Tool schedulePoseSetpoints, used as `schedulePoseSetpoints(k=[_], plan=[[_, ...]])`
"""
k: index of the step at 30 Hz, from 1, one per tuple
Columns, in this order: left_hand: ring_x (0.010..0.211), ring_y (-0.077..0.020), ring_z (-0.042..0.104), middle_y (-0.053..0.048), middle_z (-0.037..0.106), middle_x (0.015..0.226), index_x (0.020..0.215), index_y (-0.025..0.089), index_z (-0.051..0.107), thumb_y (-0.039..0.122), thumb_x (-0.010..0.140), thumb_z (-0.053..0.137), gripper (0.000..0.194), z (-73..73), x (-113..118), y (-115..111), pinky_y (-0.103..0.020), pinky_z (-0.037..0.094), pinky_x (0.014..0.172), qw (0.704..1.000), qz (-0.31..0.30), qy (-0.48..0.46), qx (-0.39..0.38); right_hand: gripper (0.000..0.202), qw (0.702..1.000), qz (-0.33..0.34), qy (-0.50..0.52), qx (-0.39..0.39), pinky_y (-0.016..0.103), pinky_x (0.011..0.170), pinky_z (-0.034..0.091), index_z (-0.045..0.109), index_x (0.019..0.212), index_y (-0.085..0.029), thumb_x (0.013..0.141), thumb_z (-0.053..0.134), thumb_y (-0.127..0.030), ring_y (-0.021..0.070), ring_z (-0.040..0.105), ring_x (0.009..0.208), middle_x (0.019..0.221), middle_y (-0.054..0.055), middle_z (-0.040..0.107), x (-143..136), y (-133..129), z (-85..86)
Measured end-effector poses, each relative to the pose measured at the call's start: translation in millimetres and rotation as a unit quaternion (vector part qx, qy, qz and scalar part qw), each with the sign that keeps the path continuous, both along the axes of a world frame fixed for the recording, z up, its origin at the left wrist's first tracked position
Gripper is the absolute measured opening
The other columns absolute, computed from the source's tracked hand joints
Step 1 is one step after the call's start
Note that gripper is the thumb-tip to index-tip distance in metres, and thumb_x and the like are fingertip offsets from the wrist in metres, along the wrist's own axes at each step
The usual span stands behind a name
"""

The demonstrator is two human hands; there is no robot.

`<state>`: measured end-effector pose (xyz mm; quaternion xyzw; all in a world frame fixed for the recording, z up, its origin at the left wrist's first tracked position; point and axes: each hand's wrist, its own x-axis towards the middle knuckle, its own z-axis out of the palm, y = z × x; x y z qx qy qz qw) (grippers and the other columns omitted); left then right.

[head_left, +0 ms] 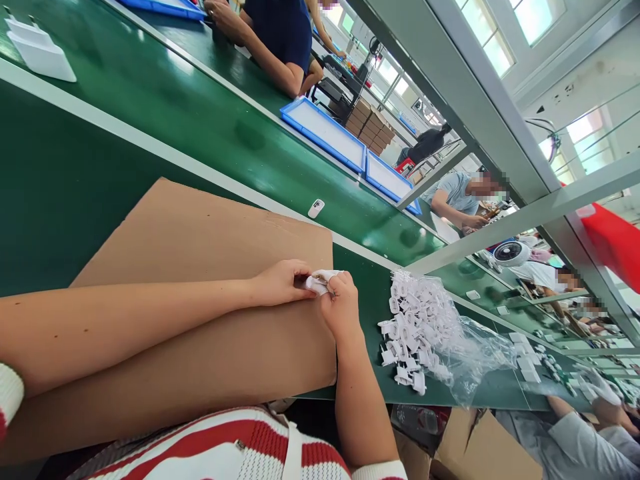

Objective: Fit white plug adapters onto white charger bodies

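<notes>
Both of my hands meet over the right edge of a brown cardboard sheet (225, 247). Between them is a small white item (320, 281), partly covered by fingers; it looks like a cloth or a wrapped part, too small to tell. My left hand (283, 283) pinches its left end. The fingers of my right hand (341, 300) are curled round its right end. To the right of my right hand, a pile of small white plastic parts (413, 320) spills from a clear plastic bag (483, 357) on the green table.
Beyond a pale rail (200, 170), a green belt carries a small white piece (316, 209) and a white adapter (40, 50). Blue-rimmed trays (325, 139) line its far side. Metal beams cross the upper right. Other people sit opposite and at right; an open carton (483, 447) stands below the table.
</notes>
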<state>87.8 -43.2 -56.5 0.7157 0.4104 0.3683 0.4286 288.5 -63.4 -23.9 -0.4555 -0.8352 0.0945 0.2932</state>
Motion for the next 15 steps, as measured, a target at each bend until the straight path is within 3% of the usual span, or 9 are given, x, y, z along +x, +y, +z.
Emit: schedulePoseSetpoints(k=[7,12,15], plan=[[0.089,-0.0273,0.069,-0.005,0.075,0.088,0.086,0.021,0.075,0.069,0.074,0.076,0.050,0.3,1.5,-1.8,-0.035,0.053,0.076,0.999,0.011,-0.013,-0.037,0.037,0.999,-0.048,-0.022,-0.010,0.033,0.078,0.052,0.080,0.096,-0.024,0.075,0.061,-0.001,0.0232,0.061,0.086,0.091,0.004,0.076,-4.8,3.5,-4.2],[0.082,-0.0260,0.069,-0.005,0.075,0.087,0.088,0.021,0.075,0.070,0.069,0.075,0.053,12.1,7.1,-6.4,-0.035,0.056,0.075,0.998,0.016,0.002,-0.055,0.031,0.995,-0.094,0.027,0.004,0.039,0.095,0.055,0.079,0.114,-0.025,0.087,0.067,-0.016,0.0264,0.067,0.099,0.106,0.008,0.080,-5.8,-9.3,-14.7],[0.084,-0.0259,0.071,-0.004,0.078,0.090,0.092,0.021,0.077,0.067,0.065,0.079,0.054,28.9,-0.1,0.6,-0.035,0.059,0.080,0.995,0.050,0.023,-0.083,0.041,0.990,-0.127,0.049,0.036,0.048,0.113,0.049,0.069,0.137,-0.023,0.097,0.065,-0.032,0.0300,0.065,0.122,0.129,0.013,0.075,24.2,-37.2,-14.3]])
